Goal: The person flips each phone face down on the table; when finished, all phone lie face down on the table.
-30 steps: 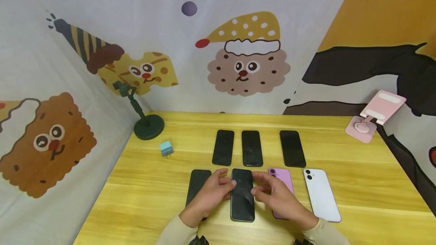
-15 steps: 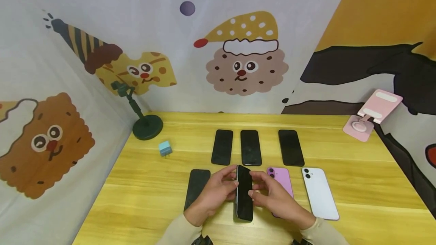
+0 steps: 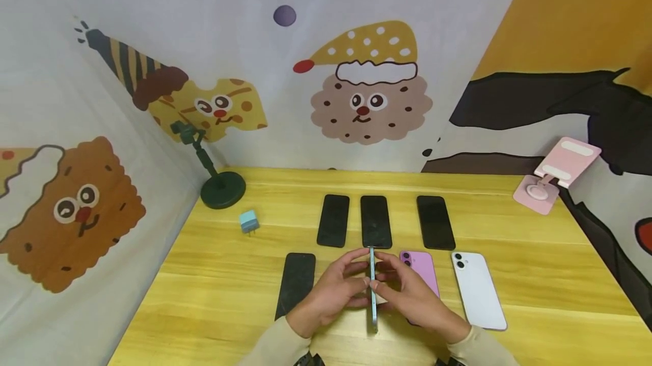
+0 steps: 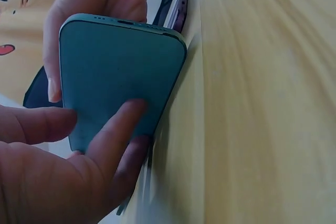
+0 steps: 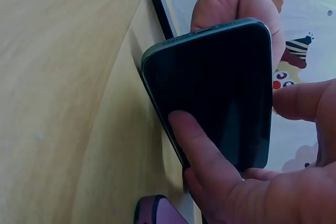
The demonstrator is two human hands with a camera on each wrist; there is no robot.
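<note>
Teal phone (image 3: 373, 292) standing on long edge on wooden table (image 3: 535, 275), front row centre, between both hands. My left hand (image 3: 333, 292) gripping it, fingers lying on teal back (image 4: 118, 72); right hand (image 3: 412, 298) gripping too, thumb lying on dark screen (image 5: 215, 98). I am reading no brand or writing on either face. Black phone (image 3: 295, 284) lying just left; purple phone (image 3: 423, 270) and white phone (image 3: 479, 289) lying right, camera sides up. Three dark phones (image 3: 376, 221) forming back row.
</note>
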